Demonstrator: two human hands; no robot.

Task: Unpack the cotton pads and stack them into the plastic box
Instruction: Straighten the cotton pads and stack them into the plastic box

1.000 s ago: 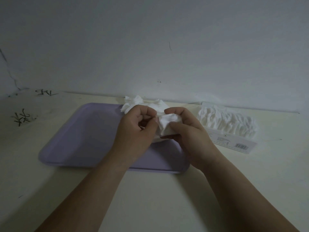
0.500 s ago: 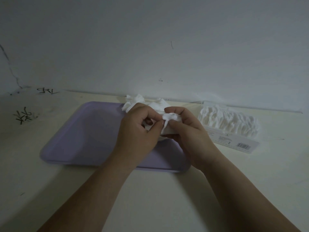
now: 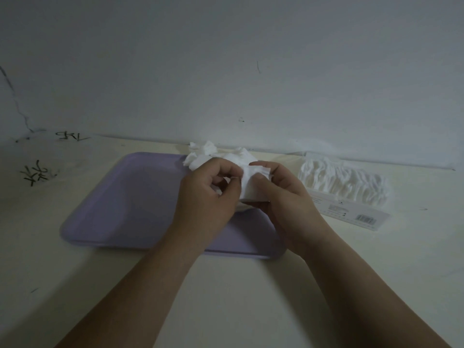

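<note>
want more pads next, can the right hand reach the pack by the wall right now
Probably, once freed: the right hand grips a wad of cotton pads with the left hand, but the pack lies just right of it, nothing between.

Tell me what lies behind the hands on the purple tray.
Loose crumpled cotton pads pile at the purple tray's far edge. The left hand and right hand cover the pile's near part and whatever sits beneath.

The left hand (image 3: 208, 197) and right hand (image 3: 291, 202) are bare, as are both forearms (wrists included).
</note>
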